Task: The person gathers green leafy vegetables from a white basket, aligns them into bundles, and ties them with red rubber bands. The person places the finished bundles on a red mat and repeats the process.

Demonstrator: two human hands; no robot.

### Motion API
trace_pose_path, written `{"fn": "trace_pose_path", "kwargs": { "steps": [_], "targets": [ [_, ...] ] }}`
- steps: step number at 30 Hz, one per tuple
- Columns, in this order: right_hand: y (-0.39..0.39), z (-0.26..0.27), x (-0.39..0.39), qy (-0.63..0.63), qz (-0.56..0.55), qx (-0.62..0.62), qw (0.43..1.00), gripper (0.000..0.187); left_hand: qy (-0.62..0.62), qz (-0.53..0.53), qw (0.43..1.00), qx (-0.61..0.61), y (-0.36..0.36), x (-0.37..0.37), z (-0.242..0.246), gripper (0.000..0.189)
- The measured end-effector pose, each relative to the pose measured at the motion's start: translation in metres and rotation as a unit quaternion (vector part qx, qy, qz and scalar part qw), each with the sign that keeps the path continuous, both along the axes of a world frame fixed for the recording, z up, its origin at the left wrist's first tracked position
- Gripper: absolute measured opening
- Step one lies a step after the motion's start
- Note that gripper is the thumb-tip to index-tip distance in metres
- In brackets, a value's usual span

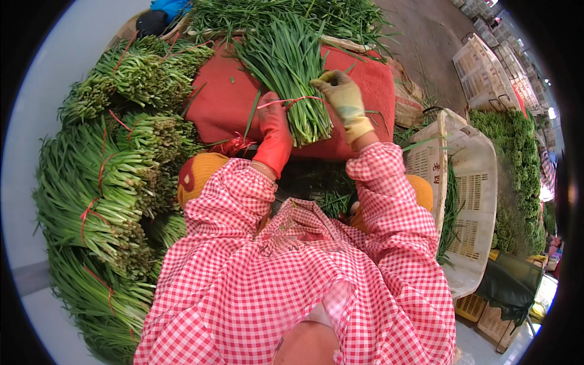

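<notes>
A bundle of garlic chives point(292, 77) lies on a red cloth-covered surface point(219, 100), its cut ends towards me. A thin pink tie point(299, 99) runs across its stems. My left hand point(274, 134), in a red rubber glove, rests against the bundle's left side by the tie; whether its fingers grip is unclear. My right hand point(342, 102), in a yellowish glove, is at the bundle's right side, thumb and fingertips brought together near the tie's right end. Red tie strands point(232, 145) lie beside my left wrist.
Tied bunches of chives point(109, 182) are piled at my left. Loose chives point(292, 13) lie beyond the red cloth. A white plastic crate point(474, 205) with some chives stands at my right. Further right are more greens point(511, 182) and stacked crates point(483, 73).
</notes>
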State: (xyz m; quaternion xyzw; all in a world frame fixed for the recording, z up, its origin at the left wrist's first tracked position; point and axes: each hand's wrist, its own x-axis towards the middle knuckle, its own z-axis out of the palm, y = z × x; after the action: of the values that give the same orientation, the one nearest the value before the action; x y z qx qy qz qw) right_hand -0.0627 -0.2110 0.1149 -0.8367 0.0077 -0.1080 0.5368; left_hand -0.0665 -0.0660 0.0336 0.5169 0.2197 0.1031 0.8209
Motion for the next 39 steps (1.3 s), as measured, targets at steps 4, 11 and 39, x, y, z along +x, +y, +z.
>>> {"fn": "trace_pose_path", "kwargs": {
  "steps": [4, 11, 39],
  "targets": [
    [0.019, -0.02, 0.006, 0.112, -0.139, -0.137, 0.974, 0.025, -0.099, -0.007, 0.992, 0.078, -0.007, -0.004, 0.001, 0.028],
    [-0.006, 0.006, -0.015, -0.059, 0.066, 0.042, 0.995, 0.034, -0.097, -0.062, 0.992, -0.044, -0.012, -0.014, 0.013, 0.037],
    [0.096, 0.021, -0.106, -0.08, 0.001, -0.052, 0.995, 0.012, -0.074, -0.466, 0.748, -0.468, -0.006, -0.052, 0.034, 0.063]
  ]
}}
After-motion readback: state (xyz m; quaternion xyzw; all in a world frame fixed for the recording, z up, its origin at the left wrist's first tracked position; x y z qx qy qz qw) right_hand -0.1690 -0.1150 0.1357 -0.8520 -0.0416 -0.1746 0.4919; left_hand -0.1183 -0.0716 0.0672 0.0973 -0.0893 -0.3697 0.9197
